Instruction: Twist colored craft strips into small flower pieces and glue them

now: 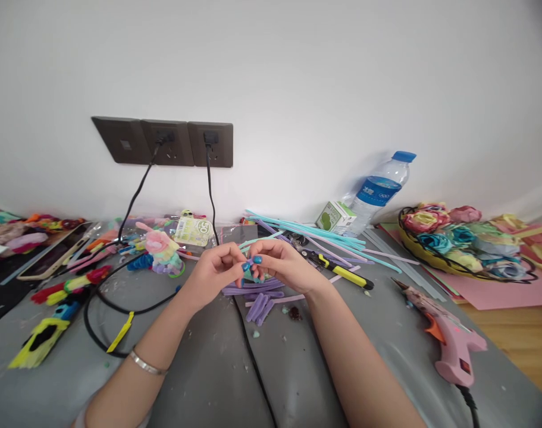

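Note:
My left hand (220,266) and my right hand (279,263) meet over the middle of the table, fingertips pinched together. Between them shows a small purple piece of pipe cleaner (249,263), mostly covered by the fingers. Just below lie short folded purple pipe cleaners (260,309) and a bundle of longer purple ones (248,290). Long turquoise pipe cleaners (306,229) spread out behind my right hand. A black and yellow cutting tool (342,271) rests to the right of that hand.
A pink glue gun (451,345) lies at right, near a basket of fabric-like flowers (467,241). A water bottle (380,193) leans on the wall beside a small carton (335,217). Black cables (248,345) cross the table from wall sockets (163,142). A fuzzy pastel figure (162,251) stands left.

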`<state>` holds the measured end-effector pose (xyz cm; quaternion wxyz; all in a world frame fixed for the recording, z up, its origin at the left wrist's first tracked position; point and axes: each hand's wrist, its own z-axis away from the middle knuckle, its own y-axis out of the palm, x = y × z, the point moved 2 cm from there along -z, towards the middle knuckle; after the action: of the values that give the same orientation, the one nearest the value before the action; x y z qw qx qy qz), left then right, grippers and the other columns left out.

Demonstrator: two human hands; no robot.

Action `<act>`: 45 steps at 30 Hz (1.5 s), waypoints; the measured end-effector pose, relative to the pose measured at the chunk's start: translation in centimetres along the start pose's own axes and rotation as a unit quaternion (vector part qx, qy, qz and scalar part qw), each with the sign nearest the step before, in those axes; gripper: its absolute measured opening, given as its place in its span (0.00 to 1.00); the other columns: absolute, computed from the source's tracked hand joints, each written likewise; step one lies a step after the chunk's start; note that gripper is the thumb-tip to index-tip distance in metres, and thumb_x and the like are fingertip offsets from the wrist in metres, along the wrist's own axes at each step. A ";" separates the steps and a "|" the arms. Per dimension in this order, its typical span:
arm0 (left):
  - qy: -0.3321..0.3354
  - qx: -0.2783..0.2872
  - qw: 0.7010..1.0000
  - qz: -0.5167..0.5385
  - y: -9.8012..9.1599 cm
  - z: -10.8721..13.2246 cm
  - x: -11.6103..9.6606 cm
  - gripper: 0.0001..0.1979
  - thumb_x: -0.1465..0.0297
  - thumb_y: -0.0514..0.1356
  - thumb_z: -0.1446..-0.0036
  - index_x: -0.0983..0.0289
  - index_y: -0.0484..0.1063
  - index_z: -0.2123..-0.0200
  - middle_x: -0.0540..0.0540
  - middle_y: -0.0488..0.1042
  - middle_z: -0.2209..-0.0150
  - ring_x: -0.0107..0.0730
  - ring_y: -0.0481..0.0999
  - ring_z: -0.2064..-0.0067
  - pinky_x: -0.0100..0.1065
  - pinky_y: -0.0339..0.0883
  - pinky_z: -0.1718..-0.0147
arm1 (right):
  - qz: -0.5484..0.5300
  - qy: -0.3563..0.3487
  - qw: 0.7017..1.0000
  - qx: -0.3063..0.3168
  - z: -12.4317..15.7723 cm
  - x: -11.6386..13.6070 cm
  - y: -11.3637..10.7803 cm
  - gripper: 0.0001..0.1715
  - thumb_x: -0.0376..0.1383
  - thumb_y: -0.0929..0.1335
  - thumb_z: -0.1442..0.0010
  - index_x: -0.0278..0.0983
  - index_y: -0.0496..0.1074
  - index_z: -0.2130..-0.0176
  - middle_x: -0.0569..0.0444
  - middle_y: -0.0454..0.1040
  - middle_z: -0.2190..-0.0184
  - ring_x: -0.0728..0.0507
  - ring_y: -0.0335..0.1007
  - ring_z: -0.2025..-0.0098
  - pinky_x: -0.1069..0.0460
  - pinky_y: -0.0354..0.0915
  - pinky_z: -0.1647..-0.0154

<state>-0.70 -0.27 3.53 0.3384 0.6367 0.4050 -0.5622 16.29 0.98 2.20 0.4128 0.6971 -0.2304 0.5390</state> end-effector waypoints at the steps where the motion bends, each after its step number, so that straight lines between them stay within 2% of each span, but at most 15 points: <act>1: -0.008 0.013 1.000 0.010 0.0 0.0 -0.1 0.11 0.65 0.64 0.46 0.64 0.68 0.74 0.46 0.69 0.79 0.21 0.66 0.79 0.25 0.59 0.77 | -0.002 0.004 1.000 0.012 0.1 0.0 0.0 0.12 0.40 0.75 0.44 0.34 0.75 0.67 0.56 0.74 0.74 0.52 0.68 0.74 0.58 0.64 0.73; 7: -0.068 0.066 0.994 0.059 0.2 0.3 0.3 0.17 0.58 0.67 0.49 0.64 0.68 0.75 0.47 0.67 0.81 0.22 0.64 0.80 0.25 0.59 0.79 | -0.049 0.052 0.995 0.064 0.4 0.0 0.4 0.13 0.39 0.77 0.48 0.34 0.73 0.70 0.59 0.70 0.74 0.55 0.63 0.77 0.59 0.62 0.75; 13: -0.066 0.072 0.993 0.069 0.2 0.2 0.7 0.15 0.58 0.68 0.50 0.64 0.73 0.73 0.49 0.69 0.77 0.23 0.66 0.78 0.26 0.62 0.79 | -0.120 0.103 0.982 0.106 0.2 -0.4 0.6 0.17 0.36 0.77 0.48 0.36 0.67 0.67 0.61 0.70 0.72 0.56 0.62 0.77 0.61 0.59 0.78; 23: -0.082 0.109 0.990 0.020 0.6 0.5 0.5 0.15 0.59 0.67 0.48 0.65 0.74 0.72 0.51 0.71 0.77 0.26 0.69 0.77 0.28 0.63 0.76 | -0.127 0.141 0.971 0.146 0.5 -0.3 0.3 0.24 0.35 0.79 0.51 0.37 0.60 0.71 0.63 0.69 0.76 0.57 0.62 0.81 0.61 0.57 0.81; 25: -0.063 0.068 0.996 0.008 0.6 0.3 0.4 0.15 0.58 0.66 0.47 0.65 0.73 0.72 0.51 0.72 0.76 0.26 0.70 0.76 0.28 0.64 0.75 | -0.111 0.130 0.980 0.102 0.2 -0.5 0.1 0.23 0.38 0.79 0.51 0.37 0.61 0.71 0.62 0.70 0.75 0.56 0.64 0.80 0.61 0.59 0.80; 26: -0.047 0.028 0.999 0.000 0.5 0.1 0.3 0.14 0.59 0.66 0.46 0.65 0.73 0.72 0.50 0.72 0.76 0.26 0.70 0.75 0.28 0.64 0.74 | -0.100 0.104 0.988 0.057 0.0 -0.6 -0.1 0.22 0.40 0.78 0.50 0.37 0.63 0.69 0.62 0.70 0.75 0.55 0.65 0.79 0.60 0.61 0.78; 29: 0.003 -0.121 0.992 -0.037 0.0 -0.1 0.3 0.12 0.61 0.65 0.45 0.63 0.70 0.72 0.48 0.71 0.78 0.27 0.71 0.74 0.28 0.65 0.72 | -0.026 -0.033 0.992 -0.118 -0.8 -0.7 -0.7 0.17 0.43 0.76 0.48 0.38 0.68 0.67 0.60 0.72 0.73 0.53 0.70 0.74 0.57 0.68 0.70; 31: 0.030 -0.187 0.979 -0.071 -0.2 -0.1 0.4 0.10 0.64 0.64 0.45 0.63 0.69 0.72 0.48 0.71 0.79 0.28 0.71 0.74 0.29 0.65 0.71 | 0.045 -0.109 0.976 -0.184 -1.1 -0.6 -0.6 0.15 0.43 0.76 0.48 0.37 0.71 0.68 0.58 0.73 0.72 0.50 0.72 0.71 0.53 0.70 0.65; 33: 0.052 -0.215 0.969 -0.108 -0.2 0.0 0.5 0.07 0.66 0.63 0.44 0.62 0.69 0.71 0.48 0.72 0.77 0.29 0.72 0.73 0.29 0.64 0.70 | 0.101 -0.148 0.965 -0.192 -1.3 -0.6 -0.3 0.14 0.43 0.76 0.49 0.37 0.74 0.69 0.55 0.75 0.70 0.47 0.73 0.67 0.50 0.71 0.61; 37: 0.074 -0.214 0.957 -0.182 0.0 0.3 0.6 0.04 0.69 0.61 0.44 0.62 0.71 0.70 0.49 0.74 0.77 0.31 0.73 0.72 0.30 0.63 0.69 | 0.141 -0.173 0.958 -0.180 -1.3 -0.5 0.3 0.12 0.42 0.76 0.48 0.38 0.76 0.66 0.52 0.77 0.66 0.44 0.74 0.63 0.48 0.71 0.57; 45: 0.095 -0.209 0.947 -0.225 0.3 0.6 0.2 0.04 0.71 0.60 0.43 0.61 0.71 0.70 0.48 0.75 0.77 0.31 0.72 0.73 0.30 0.62 0.69 | 0.160 -0.186 0.953 -0.179 -1.1 -0.3 0.5 0.07 0.39 0.75 0.47 0.38 0.78 0.69 0.52 0.78 0.70 0.44 0.74 0.66 0.47 0.72 0.61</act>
<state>-0.67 -0.92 3.20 0.2884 0.4947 0.6760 -0.4637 15.17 1.58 2.14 0.3890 0.6538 -0.5044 0.4084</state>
